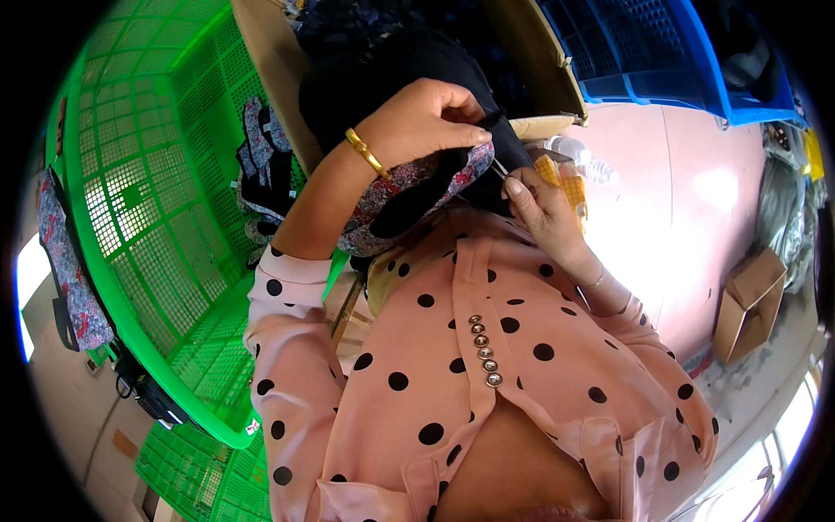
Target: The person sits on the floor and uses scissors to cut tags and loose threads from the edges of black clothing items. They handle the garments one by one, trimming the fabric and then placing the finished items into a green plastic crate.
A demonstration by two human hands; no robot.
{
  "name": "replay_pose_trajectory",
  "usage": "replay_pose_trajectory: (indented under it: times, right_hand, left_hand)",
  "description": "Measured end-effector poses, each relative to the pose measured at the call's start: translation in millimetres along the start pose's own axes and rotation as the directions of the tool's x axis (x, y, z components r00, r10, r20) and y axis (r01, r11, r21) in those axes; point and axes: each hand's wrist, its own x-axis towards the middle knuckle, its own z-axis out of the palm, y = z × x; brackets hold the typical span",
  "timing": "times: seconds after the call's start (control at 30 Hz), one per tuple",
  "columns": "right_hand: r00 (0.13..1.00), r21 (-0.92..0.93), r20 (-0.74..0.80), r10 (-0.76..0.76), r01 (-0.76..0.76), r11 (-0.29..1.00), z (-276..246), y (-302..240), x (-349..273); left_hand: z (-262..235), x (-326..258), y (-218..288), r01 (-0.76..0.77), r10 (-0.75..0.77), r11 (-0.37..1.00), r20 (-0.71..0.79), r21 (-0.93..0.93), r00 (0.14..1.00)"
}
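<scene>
My left hand [426,122], with a gold bangle at the wrist, is closed on a floral fabric piece [470,170] with black parts, pinching its edge between thumb and fingers. The piece curves down over my lap in a loop. My right hand [544,209] is closed on a thin, shiny metal tool [498,165], whose tip meets the fabric edge close to my left thumb. Whether it is tweezers or small snips does not show. Dark cloth [400,65] lies beyond my hands, over my legs.
At left stands a tall green plastic crate [187,174] holding several floral pieces [261,157]; another floral piece [70,270] hangs over its outer side. Ahead is an open cardboard box [270,70]. A blue crate [644,61], clear bottles [578,157] and a small carton [750,304] are to the right.
</scene>
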Motion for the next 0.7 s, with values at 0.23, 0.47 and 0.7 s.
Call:
replay_pose_trajectory:
  times: [0.23, 0.47, 0.7]
  right_hand:
    - [0.990, -0.254, -0.065, -0.124, 0.104, 0.961, 8.5, -6.2, 15.4]
    - [0.992, -0.248, -0.090, -0.092, 0.067, 0.966, 20.7, -17.6, 21.1]
    - [0.994, -0.109, -0.100, 0.041, -0.052, 0.993, 29.2, -15.7, 22.2]
  left_hand:
    - [-8.8, 4.3, 10.1, -0.043, 0.042, 0.989, 0.014, 0.143, 0.999]
    - [3.2, 7.2, 10.7, -0.114, 0.114, 0.978, 0.011, 0.176, 0.993]
    - [7.8, 8.3, 13.2, -0.123, 0.126, 0.972, -0.001, 0.201, 0.992]
